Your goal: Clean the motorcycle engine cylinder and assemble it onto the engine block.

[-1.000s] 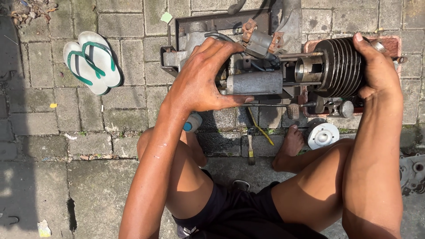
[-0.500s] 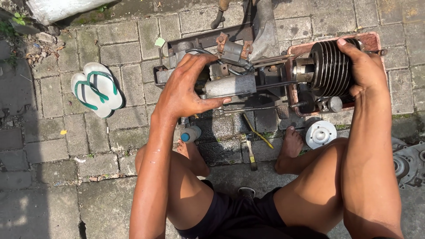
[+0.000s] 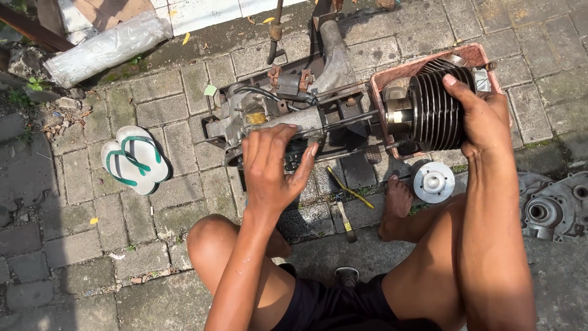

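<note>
Engine block: a grey, grimy metal engine casing (image 3: 269, 119) lies on the paving stones (image 3: 79, 202) in the upper middle of the frame, with black hoses across its top and long studs running to the right.
Cylinder: a dark finned cylinder (image 3: 429, 110) sits on those studs at the upper right, its fins upright and close-set, a shiny metal core showing at its left end; it lies over a reddish tray (image 3: 422, 61).
Right hand: the right hand (image 3: 481, 116) is clamped on the cylinder's right end, fingers curled over the top fins.
Left hand: the left hand (image 3: 272, 168) hovers over the casing in mid-frame, fingers spread apart and holding nothing; fingertips are at or just above the metal, and actual contact cannot be told.
Around: a round silver cover (image 3: 433, 182) lies just below the cylinder beside a bare foot (image 3: 397, 205); a yellow-handled tool (image 3: 349, 190) lies on the stones below the engine; green-and-white sandals (image 3: 135, 159) rest at the left; another grey engine part (image 3: 554, 208) is at the right edge.
Hidden or cut off: the left hand covers the casing's lower front; the right palm hides the cylinder's far end; the part at the right edge is cut off by the frame; small fittings on the engine are too cluttered to make out.
</note>
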